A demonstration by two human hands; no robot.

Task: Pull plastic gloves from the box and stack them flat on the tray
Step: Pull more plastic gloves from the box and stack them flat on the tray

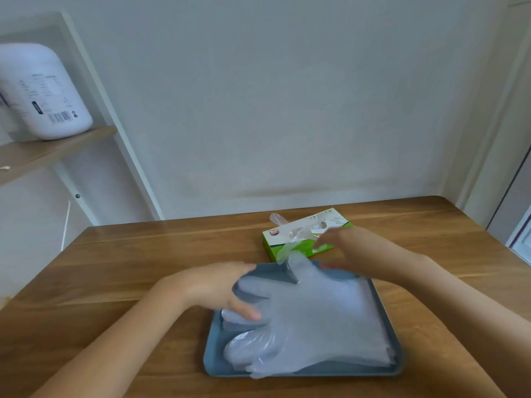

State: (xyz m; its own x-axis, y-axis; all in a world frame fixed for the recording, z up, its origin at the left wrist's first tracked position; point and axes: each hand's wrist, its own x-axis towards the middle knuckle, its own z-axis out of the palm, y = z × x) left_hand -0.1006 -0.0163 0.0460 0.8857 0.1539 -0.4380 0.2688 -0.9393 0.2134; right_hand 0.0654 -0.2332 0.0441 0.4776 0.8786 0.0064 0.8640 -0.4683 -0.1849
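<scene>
Plain pale grey-white wall (287,110) is filling the bkgd, w/ soft even light falling on it. Brown wood-grain worktop (143,268) is butting up against it. At left, a white-framed wooden shelf board (43,153) is carrying a white plastic jug w/ barcode label (43,93). At right, a white door frame (488,139) is running up the edge.

A blue tray (211,360) and a green glove box (271,242) are pictured set close together on a wooden table (143,268).

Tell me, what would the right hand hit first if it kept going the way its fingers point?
Most likely the loose glove trailing from the box; the right hand is blurred, so depth is uncertain.
</scene>
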